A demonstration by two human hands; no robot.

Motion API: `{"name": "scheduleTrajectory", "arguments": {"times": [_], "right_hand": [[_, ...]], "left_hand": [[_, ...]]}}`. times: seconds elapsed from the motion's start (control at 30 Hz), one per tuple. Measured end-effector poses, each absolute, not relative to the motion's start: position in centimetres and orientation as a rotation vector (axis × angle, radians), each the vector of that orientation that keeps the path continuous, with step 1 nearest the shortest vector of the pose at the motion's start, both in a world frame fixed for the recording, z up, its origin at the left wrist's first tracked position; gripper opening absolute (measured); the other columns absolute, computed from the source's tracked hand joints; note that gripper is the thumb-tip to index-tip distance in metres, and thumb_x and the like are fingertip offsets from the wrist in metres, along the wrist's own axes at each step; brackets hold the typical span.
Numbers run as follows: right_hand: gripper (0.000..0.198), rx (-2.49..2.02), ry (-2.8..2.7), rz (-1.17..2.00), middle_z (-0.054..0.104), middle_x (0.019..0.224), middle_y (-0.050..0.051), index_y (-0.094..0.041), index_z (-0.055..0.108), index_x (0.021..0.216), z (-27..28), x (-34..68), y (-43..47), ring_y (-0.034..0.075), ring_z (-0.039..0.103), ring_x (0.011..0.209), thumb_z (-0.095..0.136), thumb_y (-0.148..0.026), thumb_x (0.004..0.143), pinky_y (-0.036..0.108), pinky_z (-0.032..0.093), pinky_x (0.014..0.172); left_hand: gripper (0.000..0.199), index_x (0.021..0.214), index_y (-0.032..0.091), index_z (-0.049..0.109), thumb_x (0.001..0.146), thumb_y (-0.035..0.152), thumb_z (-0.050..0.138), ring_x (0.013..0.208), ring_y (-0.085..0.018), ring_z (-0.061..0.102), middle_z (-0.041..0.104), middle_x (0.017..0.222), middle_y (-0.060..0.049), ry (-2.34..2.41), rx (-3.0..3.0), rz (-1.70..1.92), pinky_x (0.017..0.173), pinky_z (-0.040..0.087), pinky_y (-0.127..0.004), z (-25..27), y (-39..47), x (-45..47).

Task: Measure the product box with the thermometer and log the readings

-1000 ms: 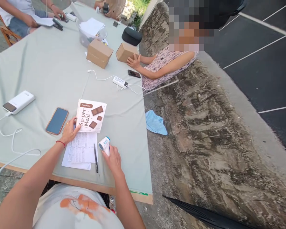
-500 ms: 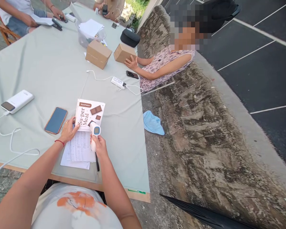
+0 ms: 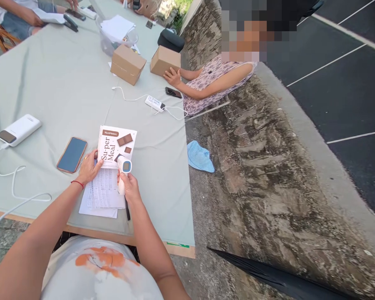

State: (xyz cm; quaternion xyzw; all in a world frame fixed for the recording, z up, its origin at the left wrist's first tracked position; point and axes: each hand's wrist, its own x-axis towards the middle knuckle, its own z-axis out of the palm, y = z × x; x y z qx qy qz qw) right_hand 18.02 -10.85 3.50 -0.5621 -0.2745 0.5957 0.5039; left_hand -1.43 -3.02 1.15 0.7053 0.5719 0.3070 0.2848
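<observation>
My left hand (image 3: 89, 166) grips the lower left edge of a white box (image 3: 114, 143) printed "NutriMotion Su-per Meal" with chocolate pieces. In my right hand (image 3: 130, 187) is a white infrared thermometer (image 3: 121, 181), its small blue-rimmed screen facing me. The thermometer's head overlaps the box's lower right corner; whether they touch, I cannot tell. Under my hands lie printed sheets of paper (image 3: 102, 198). A black pen (image 3: 127, 210) rests beside the papers, partly behind my right wrist. Left of my left hand is a smartphone (image 3: 71, 154) with an orange edge.
A white power bank (image 3: 20, 130) with a cable lies on the left of the table (image 3: 162, 196). Further back are a cardboard box (image 3: 127, 64), a clear tub (image 3: 104, 41) and a black case (image 3: 171, 40). Across the right edge, a person's hands (image 3: 174, 77) touch another cardboard box (image 3: 164, 60).
The whole view has shifted slightly, so things sit a little higher. My hands keep the same hold on the box and thermometer. The other person's cardboard box has turned slightly.
</observation>
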Motion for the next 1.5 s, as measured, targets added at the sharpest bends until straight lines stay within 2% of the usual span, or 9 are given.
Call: {"name": "scheduleTrajectory", "arguments": {"times": [0.4, 0.57, 0.7, 1.0, 1.13, 1.23, 1.37, 1.5], "right_hand": [[0.049, -1.359, -0.647, 1.403, 0.06, 0.067, -0.005, -0.022, 0.066, 0.086, 3.8, 17.6, -10.8, 0.013, 0.051, 0.062, 0.084, -0.063, 0.066, 0.028, 0.043, 0.059], [0.05, -1.271, -0.679, 1.414, 0.063, 0.07, -0.003, -0.023, 0.066, 0.091, 5.2, 17.1, -11.1, 0.016, 0.059, 0.067, 0.084, -0.062, 0.067, 0.03, 0.05, 0.065], [0.049, -1.26, -0.679, 1.303, 0.067, 0.073, -0.001, -0.023, 0.066, 0.093, 6.5, 17.5, -11.8, 0.019, 0.064, 0.074, 0.085, -0.062, 0.069, 0.031, 0.052, 0.065], [0.045, -1.23, -0.618, 1.253, 0.068, 0.079, -0.001, -0.023, 0.068, 0.089, 8.9, 18.7, -13.5, 0.016, 0.06, 0.07, 0.089, -0.055, 0.066, 0.032, 0.052, 0.068], [0.049, -1.441, -0.742, 1.058, 0.073, 0.096, 0.005, -0.022, 0.071, 0.101, 6.8, 21.0, -14.2, 0.021, 0.065, 0.086, 0.083, -0.057, 0.07, 0.036, 0.056, 0.079], [0.056, -1.809, -0.88, 0.827, 0.072, 0.114, 0.009, -0.022, 0.073, 0.112, 3.7, 23.9, -14.7, 0.024, 0.066, 0.098, 0.082, -0.052, 0.067, 0.039, 0.056, 0.09], [0.053, -2.223, -1.042, 0.66, 0.067, 0.125, 0.01, -0.025, 0.072, 0.12, -0.2, 26.8, -15.6, 0.027, 0.065, 0.111, 0.076, -0.045, 0.072, 0.04, 0.055, 0.093], [0.05, -2.259, -1.194, 0.481, 0.066, 0.125, 0.012, -0.024, 0.069, 0.124, -1.7, 27.4, -16.6, 0.03, 0.062, 0.118, 0.074, -0.042, 0.078, 0.045, 0.053, 0.099]], "left_hand": [[0.071, 0.148, 0.012, 0.052, 0.099, 0.063, 0.041, 0.118, -0.042, 0.063, 0.074, 0.119, -0.019, 1.52, 1.89, 0.83, 0.1, 0.051, -0.058, 1.1, -2.9, -1.4], [0.072, 0.148, 0.011, 0.052, 0.099, 0.064, 0.039, 0.117, -0.043, 0.063, 0.074, 0.118, -0.02, 1.517, 1.904, 0.856, 0.101, 0.051, -0.061, 0.9, -2.6, -1.7], [0.075, 0.148, 0.012, 0.052, 0.098, 0.068, 0.041, 0.12, -0.044, 0.063, 0.075, 0.119, -0.021, 1.502, 1.886, 0.872, 0.101, 0.051, -0.062, 0.7, -2.1, -2.0], [0.077, 0.15, 0.012, 0.052, 0.098, 0.069, 0.044, 0.125, -0.045, 0.064, 0.074, 0.124, -0.021, 1.514, 1.901, 0.902, 0.106, 0.051, -0.064, 0.2, -1.5, -2.4], [0.074, 0.15, 0.015, 0.051, 0.1, 0.069, 0.044, 0.121, -0.043, 0.066, 0.074, 0.123, -0.02, 1.474, 1.92, 0.912, 0.104, 0.052, -0.062, 0.1, -1.6, -2.4], [0.074, 0.15, 0.015, 0.051, 0.1, 0.07, 0.044, 0.12, -0.042, 0.066, 0.074, 0.12, -0.019, 1.452, 1.946, 0.94, 0.102, 0.053, -0.061, -0.1, -1.7, -2.2], [0.082, 0.152, 0.012, 0.049, 0.1, 0.075, 0.041, 0.123, -0.042, 0.064, 0.073, 0.121, -0.02, 1.423, 1.973, 0.934, 0.105, 0.052, -0.061, -0.2, -1.9, -2.1], [0.083, 0.154, 0.014, 0.047, 0.1, 0.078, 0.038, 0.121, -0.04, 0.065, 0.073, 0.121, -0.019, 1.406, 1.975, 0.933, 0.105, 0.051, -0.059, 0.0, -2.0, -1.9]]}}
